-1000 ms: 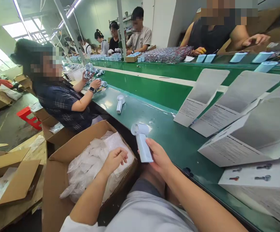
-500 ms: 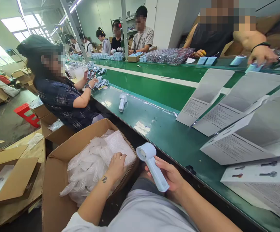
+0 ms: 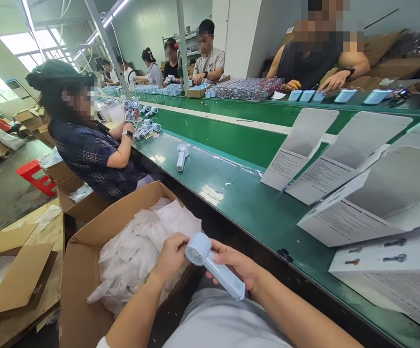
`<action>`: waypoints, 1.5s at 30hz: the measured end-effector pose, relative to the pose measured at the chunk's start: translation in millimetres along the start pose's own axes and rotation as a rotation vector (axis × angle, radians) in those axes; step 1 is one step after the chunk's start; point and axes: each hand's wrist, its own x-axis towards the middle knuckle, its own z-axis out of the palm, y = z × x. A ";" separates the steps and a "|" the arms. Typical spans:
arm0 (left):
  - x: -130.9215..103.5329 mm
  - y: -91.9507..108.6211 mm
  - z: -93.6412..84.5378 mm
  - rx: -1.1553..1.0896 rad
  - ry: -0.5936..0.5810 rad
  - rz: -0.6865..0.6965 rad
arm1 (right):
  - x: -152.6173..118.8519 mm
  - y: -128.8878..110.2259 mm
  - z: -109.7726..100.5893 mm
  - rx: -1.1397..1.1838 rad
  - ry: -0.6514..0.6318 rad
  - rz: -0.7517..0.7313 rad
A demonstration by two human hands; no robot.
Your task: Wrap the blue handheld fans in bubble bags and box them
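My right hand [image 3: 233, 263] is closed round the handle of a light blue handheld fan [image 3: 215, 268], held tilted over my lap with its round head up and to the left. Beside that head, my left hand [image 3: 172, 253] is closed in a pinch on the near edge of a bubble-wrap bag [image 3: 183, 217]. Its fingertips are partly hidden. Under my left forearm, a cardboard box [image 3: 82, 280] holds a heap of clear bubble-wrap bags [image 3: 130, 261]. A second blue fan [image 3: 182, 157] lies on the green table [image 3: 232, 193].
Several open white printed boxes [image 3: 351, 212] stand on the table at right. A co-worker [image 3: 86, 145] sits at left, holding fans. Across the green belt [image 3: 246, 130], another person [image 3: 311, 58] handles blue cups [image 3: 346, 95]. Open cartons [image 3: 21, 280] lie at far left.
My left hand has gone from fingers spread on the bubble wrap to a pinch. The fan in my right hand has moved left and down, close to my left hand.
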 end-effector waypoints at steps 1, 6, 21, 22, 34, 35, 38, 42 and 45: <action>-0.6 1.7 -1.2 0.005 0.008 -0.031 | -0.1 -1.3 -0.6 0.008 -0.039 -0.014; 0.1 9.6 -0.7 -0.008 -0.038 -0.060 | -3.9 -6.1 -0.8 0.032 -0.229 -0.013; 2.1 31.1 0.9 -0.317 -0.314 -0.197 | -12.0 -10.3 -8.6 -0.039 -0.275 0.001; 1.3 33.6 2.6 -0.327 -0.326 -0.179 | -11.4 -10.9 -7.8 -0.052 -0.248 0.001; 7.7 32.5 1.9 -0.162 0.256 -0.187 | -38.6 -15.7 9.5 -0.216 0.074 -0.067; 6.5 35.9 1.9 -0.128 0.262 -0.157 | -41.0 -16.6 10.8 -0.223 0.086 -0.085; 2.7 44.4 4.4 -0.007 0.198 -0.020 | -45.6 -19.2 12.5 -0.217 0.125 -0.142; 4.8 51.0 8.1 0.013 0.101 0.227 | -46.7 -20.7 10.8 -0.151 0.071 -0.119; 6.9 55.7 5.0 -0.022 0.035 0.378 | -47.4 -19.3 7.9 -0.109 0.020 -0.088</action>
